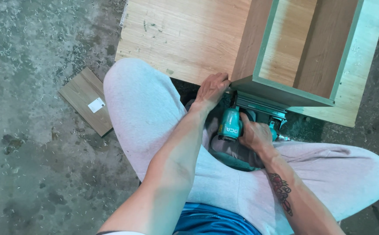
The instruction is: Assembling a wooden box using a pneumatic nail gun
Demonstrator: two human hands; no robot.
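A rough grey concrete floor (33,174) carries everything — stained and strewn with pale wood shavings. Flat on it lies a large light-oak board (181,39), an open wooden box frame (302,93) resting on top, and a small plank offcut (87,100) just beside it.
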